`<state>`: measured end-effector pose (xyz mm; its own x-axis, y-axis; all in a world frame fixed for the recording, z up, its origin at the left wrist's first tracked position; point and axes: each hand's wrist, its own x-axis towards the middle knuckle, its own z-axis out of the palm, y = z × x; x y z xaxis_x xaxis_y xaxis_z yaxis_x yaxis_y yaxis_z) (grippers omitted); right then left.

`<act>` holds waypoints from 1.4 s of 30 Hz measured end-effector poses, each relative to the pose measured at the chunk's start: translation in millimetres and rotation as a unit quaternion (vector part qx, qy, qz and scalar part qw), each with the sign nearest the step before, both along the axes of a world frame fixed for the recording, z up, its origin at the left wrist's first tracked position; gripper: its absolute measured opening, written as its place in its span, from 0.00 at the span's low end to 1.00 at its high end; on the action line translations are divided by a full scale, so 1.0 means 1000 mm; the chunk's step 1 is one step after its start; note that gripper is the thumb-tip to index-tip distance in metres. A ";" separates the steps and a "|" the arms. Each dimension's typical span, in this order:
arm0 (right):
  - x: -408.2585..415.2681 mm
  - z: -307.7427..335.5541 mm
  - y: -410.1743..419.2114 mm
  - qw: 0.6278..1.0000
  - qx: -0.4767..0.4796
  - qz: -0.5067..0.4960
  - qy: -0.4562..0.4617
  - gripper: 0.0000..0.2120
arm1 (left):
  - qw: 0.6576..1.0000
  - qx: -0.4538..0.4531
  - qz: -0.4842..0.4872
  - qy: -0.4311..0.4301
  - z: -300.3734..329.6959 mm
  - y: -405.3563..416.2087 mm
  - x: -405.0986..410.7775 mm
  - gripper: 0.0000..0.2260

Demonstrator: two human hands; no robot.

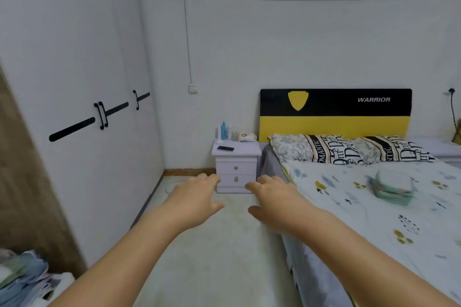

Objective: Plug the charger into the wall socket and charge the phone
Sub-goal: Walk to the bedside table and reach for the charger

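Note:
A dark phone (225, 148) lies flat on top of a white bedside cabinet (236, 169) by the far wall. Above and left of it a white wall socket (192, 88) is fixed to the wall, with a thin cable running up from it. Something white lies at the cabinet's back left corner; I cannot tell if it is the charger. My left hand (197, 198) and my right hand (272, 200) reach forward over the floor, fingers spread, holding nothing, well short of the cabinet.
A white wardrobe (74, 107) with black handles lines the left side. A bed (374, 207) with patterned pillows and a folded green pile fills the right. Bottles (223, 130) and a tissue pack (247, 136) stand on the cabinet. Clothes (22, 279) lie at the bottom left.

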<state>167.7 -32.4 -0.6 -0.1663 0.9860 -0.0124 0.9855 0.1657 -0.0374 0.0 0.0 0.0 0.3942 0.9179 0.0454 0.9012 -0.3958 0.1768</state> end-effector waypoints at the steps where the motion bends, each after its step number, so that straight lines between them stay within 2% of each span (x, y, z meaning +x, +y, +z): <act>1: 0.008 0.002 0.007 1.000 0.001 -0.002 0.001 0.23 | 1.000 -0.002 0.003 -0.008 0.001 0.009 0.008 0.24; 5: 0.037 0.006 0.044 1.000 0.001 -0.006 -0.012 0.21 | 1.000 0.000 0.014 -0.028 0.005 0.041 0.034 0.24; 11: 0.056 0.005 0.101 1.000 -0.003 0.006 -0.003 0.21 | 1.000 -0.009 0.028 -0.006 0.002 0.090 0.052 0.23; 31: 0.029 -0.009 0.327 1.000 -0.005 -0.016 0.007 0.21 | 1.000 -0.010 -0.007 -0.008 -0.007 0.337 0.025 0.21; 42: 0.068 -0.017 0.452 1.000 -0.007 -0.007 0.007 0.21 | 1.000 -0.021 0.007 -0.003 -0.019 0.459 0.061 0.21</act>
